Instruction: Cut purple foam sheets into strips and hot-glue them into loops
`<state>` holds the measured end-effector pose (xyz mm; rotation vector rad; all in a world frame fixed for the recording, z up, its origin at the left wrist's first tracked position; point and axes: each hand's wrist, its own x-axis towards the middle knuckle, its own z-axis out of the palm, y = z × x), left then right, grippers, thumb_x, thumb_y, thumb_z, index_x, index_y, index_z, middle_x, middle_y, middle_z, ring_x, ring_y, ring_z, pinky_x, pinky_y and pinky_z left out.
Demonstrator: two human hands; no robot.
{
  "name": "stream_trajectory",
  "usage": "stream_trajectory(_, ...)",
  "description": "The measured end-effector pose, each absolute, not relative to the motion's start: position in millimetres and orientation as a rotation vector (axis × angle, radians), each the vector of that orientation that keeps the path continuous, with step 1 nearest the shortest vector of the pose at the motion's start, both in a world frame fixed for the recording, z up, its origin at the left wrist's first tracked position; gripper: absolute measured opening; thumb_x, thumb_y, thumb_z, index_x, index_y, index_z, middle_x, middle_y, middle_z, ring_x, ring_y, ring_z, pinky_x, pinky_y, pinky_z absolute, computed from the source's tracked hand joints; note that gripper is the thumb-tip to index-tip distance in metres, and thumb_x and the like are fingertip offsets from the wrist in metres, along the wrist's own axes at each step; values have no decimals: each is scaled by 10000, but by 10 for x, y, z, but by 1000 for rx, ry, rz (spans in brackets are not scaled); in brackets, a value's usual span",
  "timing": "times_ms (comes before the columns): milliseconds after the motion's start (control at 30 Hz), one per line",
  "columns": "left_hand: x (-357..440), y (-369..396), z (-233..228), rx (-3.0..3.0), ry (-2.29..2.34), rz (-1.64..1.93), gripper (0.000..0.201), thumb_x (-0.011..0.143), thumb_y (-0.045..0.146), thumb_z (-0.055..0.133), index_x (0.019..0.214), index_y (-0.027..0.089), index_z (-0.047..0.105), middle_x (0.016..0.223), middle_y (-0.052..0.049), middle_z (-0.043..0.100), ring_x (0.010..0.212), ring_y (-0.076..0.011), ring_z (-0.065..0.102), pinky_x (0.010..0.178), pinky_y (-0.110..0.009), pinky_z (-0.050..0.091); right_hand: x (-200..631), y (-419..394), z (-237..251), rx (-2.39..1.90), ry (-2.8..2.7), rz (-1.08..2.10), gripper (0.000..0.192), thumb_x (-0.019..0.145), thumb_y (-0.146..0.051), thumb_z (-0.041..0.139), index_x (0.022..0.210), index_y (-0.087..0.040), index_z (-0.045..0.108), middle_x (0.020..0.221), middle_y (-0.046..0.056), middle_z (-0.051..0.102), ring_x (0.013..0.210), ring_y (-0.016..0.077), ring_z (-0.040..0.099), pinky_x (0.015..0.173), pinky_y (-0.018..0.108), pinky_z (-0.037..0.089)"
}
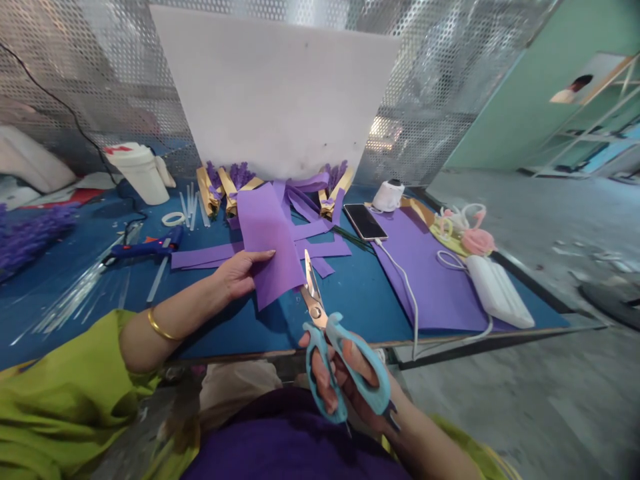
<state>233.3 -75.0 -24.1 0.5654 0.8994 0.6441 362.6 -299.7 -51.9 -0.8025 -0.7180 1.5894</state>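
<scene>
we see the left hand [240, 275] closed on the edge of a purple foam sheet [267, 240], thumb on top, lifting its near end off the blue surface [360, 300]. the right hand [345, 383] grips teal-handled scissors [330, 333], fingers through the loops, blades nearly shut and pointing up just beside the sheet's right edge. behind the sheet lie purple strips [320, 248] and gold-wrapped lavender bundles [225, 187]. a glue gun [145, 248] rests to the left, a phone [365, 221] to the right on a larger purple sheet [430, 280].
</scene>
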Motion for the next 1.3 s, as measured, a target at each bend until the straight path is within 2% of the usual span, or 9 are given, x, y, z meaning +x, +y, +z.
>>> stream_trajectory(167, 2337, -747, -263, 575, 907, 646, 213, 807, -36, 627, 967, 92, 687, 749, -63, 755, 620, -170, 713, 687, -298, 637, 3604, -3005, -540, -807, -705, 1560, 544, 868, -624, 640, 1124, -145, 657, 670, -23, 551, 438, 70, 492, 430, 201, 450)
stream_trajectory(333, 2332, -743, -284, 579, 901, 650, 212, 801, -37, 623, 958, 86, 693, 766, -78, 760, 643, -186, 722, 679, -320, 641, 3592, -3012, -552, -801, -690, 1541, 508, 874, -593, 653, 1076, -127, 658, 621, -40, 516, 397, 54, 458, 385, 178, 404)
stream_trajectory(567, 2327, -737, -302, 606, 909, 661, 255, 718, -34, 695, 937, 95, 719, 797, -80, 767, 658, -202, 724, 670, -328, 635, 3626, -3006, -632, -841, -697, 1559, 418, 907, -516, 647, 1055, -125, 651, 590, -48, 528, 342, 44, 433, 337, 159, 393)
stream_trajectory(833, 2336, -756, -297, 642, 933, 669, 253, 670, -27, 729, 886, 105, 715, 737, -55, 758, 629, -176, 708, 669, -294, 622, 3588, -2978, -586, -805, -645, 1557, 466, 925, -561, 599, 1096, -130, 645, 641, -25, 579, 400, 69, 518, 410, 196, 475)
stream_trajectory(1100, 2328, -773, -332, 708, 928, 667, 279, 617, -1, 767, 864, 122, 721, 762, -46, 767, 651, -187, 708, 681, -303, 610, 3584, -2813, -447, -848, -723, 1580, 512, 901, -639, 584, 1059, -155, 645, 662, -16, 601, 455, 90, 569, 451, 209, 466)
stream_trajectory(1300, 2320, -745, -364, 703, 924, 659, 298, 609, 2, 782, 882, 110, 729, 793, -69, 775, 683, -194, 717, 728, -317, 618, 3566, -2786, -400, -884, -670, 1549, 469, 882, -593, 644, 991, -137, 664, 590, -53, 516, 375, 53, 461, 379, 181, 414)
